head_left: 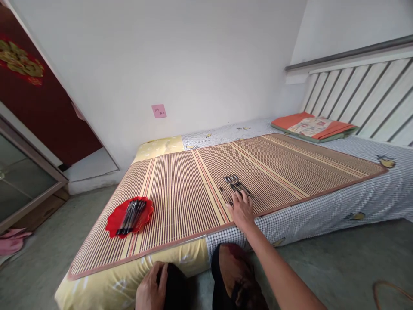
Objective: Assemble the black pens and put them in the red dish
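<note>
My right hand (241,209) lies flat with its fingers spread on a striped bamboo mat (180,189), fingertips touching a loose group of several dark pens (235,185). It holds nothing. My left hand (151,289) rests low at the bottom edge, fingers curved over my dark-clad knee (174,286). A red scalloped plate (129,215) with several more dark pens (131,213) on it sits on the mat's near left part.
The mat covers a low mattress (322,215) with a yellow and a checked sheet. A folded orange cushion (314,126) lies at the far right corner. A pink note (159,111) is stuck on the white wall. Concrete floor surrounds the mattress.
</note>
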`<action>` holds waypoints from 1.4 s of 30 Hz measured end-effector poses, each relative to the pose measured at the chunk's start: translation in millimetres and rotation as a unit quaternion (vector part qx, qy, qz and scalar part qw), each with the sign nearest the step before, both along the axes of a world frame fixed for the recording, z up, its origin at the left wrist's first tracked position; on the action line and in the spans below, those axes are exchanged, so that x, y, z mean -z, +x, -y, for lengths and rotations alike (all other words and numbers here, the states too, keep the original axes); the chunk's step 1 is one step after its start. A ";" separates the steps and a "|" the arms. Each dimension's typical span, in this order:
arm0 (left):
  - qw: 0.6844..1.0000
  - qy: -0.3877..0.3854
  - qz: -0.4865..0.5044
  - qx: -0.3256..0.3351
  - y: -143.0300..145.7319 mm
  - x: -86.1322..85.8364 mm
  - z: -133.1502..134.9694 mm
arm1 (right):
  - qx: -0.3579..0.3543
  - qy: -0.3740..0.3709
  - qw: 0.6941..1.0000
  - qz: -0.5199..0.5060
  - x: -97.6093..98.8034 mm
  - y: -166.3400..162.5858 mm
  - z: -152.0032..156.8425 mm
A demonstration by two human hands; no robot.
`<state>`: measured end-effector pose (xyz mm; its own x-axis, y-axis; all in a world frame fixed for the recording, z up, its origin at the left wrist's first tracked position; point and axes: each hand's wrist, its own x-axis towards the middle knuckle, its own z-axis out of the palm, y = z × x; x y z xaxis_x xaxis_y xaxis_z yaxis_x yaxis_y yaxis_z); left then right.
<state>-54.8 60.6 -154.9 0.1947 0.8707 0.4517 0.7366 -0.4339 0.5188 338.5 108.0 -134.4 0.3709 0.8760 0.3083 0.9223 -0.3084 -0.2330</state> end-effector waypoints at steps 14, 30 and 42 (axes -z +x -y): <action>1.000 -0.012 0.013 -0.010 2.8 -4.3 2.3 | 0.006 0.013 1.000 0.016 3.0 -6.2 -5.1; 0.999 -0.037 0.023 -0.025 4.5 -7.1 3.9 | -0.032 0.040 0.999 0.003 5.4 -5.1 -5.1; 0.999 -0.015 0.027 -0.011 7.4 -7.3 4.6 | 0.018 -0.040 0.995 -0.090 -14.1 -10.2 -27.9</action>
<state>-47.5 56.0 -147.6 0.1522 0.8879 0.4341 0.7161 -0.4018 0.5708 328.3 135.9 -120.3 0.4460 0.8797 0.1650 0.8558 -0.3652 -0.3664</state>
